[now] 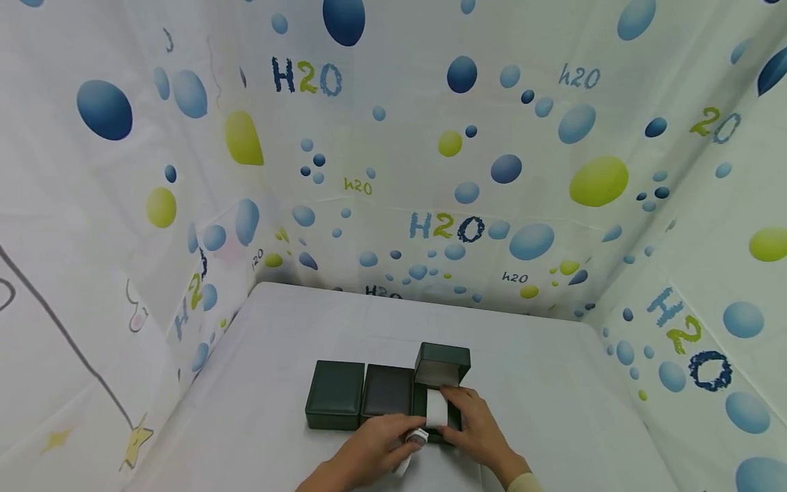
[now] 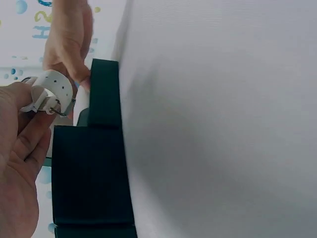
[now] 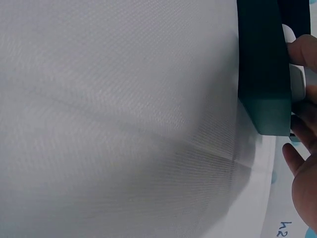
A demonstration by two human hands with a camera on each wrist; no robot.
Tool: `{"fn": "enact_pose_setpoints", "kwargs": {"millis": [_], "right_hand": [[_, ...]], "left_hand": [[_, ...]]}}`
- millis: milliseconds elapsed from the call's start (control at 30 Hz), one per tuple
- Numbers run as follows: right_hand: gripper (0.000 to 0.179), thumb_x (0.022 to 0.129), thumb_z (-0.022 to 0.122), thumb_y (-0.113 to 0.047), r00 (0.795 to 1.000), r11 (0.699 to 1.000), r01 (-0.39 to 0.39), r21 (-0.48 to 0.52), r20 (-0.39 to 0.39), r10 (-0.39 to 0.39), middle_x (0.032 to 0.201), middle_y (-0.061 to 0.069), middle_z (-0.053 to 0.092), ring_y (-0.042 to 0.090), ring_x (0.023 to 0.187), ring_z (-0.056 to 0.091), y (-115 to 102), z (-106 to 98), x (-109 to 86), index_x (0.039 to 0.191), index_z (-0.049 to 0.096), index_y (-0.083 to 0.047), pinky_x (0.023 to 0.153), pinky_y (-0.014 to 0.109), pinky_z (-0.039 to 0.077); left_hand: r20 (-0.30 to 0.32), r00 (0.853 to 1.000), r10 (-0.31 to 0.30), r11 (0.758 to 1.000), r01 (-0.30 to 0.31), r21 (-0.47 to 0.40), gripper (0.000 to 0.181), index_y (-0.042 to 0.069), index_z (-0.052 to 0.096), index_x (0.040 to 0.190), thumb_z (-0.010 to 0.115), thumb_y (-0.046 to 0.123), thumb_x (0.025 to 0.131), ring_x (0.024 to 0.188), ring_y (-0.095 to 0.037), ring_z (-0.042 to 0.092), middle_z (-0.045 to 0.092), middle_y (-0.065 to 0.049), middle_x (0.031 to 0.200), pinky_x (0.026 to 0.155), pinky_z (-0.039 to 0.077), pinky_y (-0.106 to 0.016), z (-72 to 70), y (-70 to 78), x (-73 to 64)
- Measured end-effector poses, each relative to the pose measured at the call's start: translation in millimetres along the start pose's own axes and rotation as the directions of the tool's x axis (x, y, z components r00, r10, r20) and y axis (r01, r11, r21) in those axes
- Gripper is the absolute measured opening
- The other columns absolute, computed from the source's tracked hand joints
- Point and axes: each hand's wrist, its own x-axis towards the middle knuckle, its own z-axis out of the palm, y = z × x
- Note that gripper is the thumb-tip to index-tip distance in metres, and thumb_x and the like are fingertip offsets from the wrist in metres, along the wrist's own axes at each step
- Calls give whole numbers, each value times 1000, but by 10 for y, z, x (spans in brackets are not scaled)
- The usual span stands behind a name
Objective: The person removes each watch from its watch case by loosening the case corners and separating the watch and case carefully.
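My left hand pinches a wristwatch with a white strap; in the left wrist view the curved strap shows its holes and buckle. Just right of it stands a small dark green watch box, its lid raised. A white cushion sits in that box. The right hand has its fingers and thumb at the cushion, gripping it at its right side. From the right wrist, the cushion shows partly behind the green lid, beside the fingers.
Two closed boxes, one dark green and one almost black, stand in a row left of the open box. All rest on a white-covered table. Curtains printed with coloured dots enclose the back and sides.
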Motion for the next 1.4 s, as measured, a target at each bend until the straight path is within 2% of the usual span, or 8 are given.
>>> {"fn": "enact_pose_setpoints", "kwargs": {"millis": [133, 200, 333, 467, 667, 833, 1067, 1400], "right_hand": [[67, 85, 86, -31, 1000, 1000, -13, -1, 5, 13, 143, 2, 64, 28, 131, 57, 9, -6, -7, 144, 62, -11, 103, 58, 52], [67, 85, 86, -31, 1000, 1000, -20, -5, 10, 20, 143, 1, 64, 27, 132, 57, 12, -11, -8, 144, 62, -11, 103, 58, 51], [67, 85, 86, -31, 999, 999, -36, -8, 29, 36, 144, 1, 64, 28, 133, 56, 12, -14, -1, 145, 61, -12, 105, 58, 50], [68, 86, 85, -33, 997, 999, -49, -11, 51, 50, 145, 2, 63, 28, 133, 55, 16, -11, 8, 146, 60, -12, 106, 58, 49], [69, 87, 85, -35, 994, 997, -77, 6, 74, 76, 146, 2, 62, 29, 135, 54, 5, -23, 1, 147, 60, -11, 108, 59, 47], [69, 89, 83, -36, 993, 997, -80, 23, 84, 78, 149, 3, 60, 30, 138, 52, -4, -23, 4, 148, 59, -11, 109, 60, 46], [62, 88, 82, -31, 994, 997, -70, 20, 88, 68, 148, 6, 60, 31, 138, 52, -8, -19, 17, 143, 63, -8, 111, 60, 45], [62, 89, 81, -29, 993, 997, -74, 24, 91, 72, 149, 6, 60, 31, 139, 50, -14, -21, -11, 144, 62, -8, 112, 59, 44]], "left_hand": [[77, 994, -72, 997, 69, 48, 32, 17, 66, 132, 66, 31, 104, 96, 6, 63, 72, 13, 112, 77, 56, -16, 14, -17, -63], [91, 994, -62, 995, 55, 82, 26, 20, 68, 126, 68, 31, 103, 98, 3, 63, 71, 16, 108, 79, 56, -18, 31, -43, -93], [56, 996, 64, 980, -73, 185, 21, 19, 73, 119, 74, 26, 99, 95, 2, 67, 75, 16, 104, 87, 56, -22, 74, -98, -150], [30, 984, 177, 948, -179, 263, 19, 20, 75, 115, 77, 24, 96, 88, 10, 67, 78, 17, 103, 92, 53, -24, 116, -155, -186], [53, 972, 229, 913, -234, 335, 19, 23, 77, 111, 81, 23, 92, 84, 12, 66, 77, 17, 98, 85, 49, -24, 161, -243, -247], [46, 972, 229, 905, -230, 358, 22, 25, 78, 109, 85, 23, 88, 79, 12, 63, 76, 18, 95, 83, 46, -23, 192, -295, -286], [55, 974, 220, 898, -224, 380, 25, 25, 77, 107, 88, 26, 85, 81, 11, 63, 75, 19, 95, 86, 47, -25, 208, -313, -295], [14, 973, 228, 882, -213, 420, 23, 25, 77, 106, 88, 25, 85, 84, 8, 67, 76, 18, 96, 85, 49, -27, 259, -300, -313]]}}
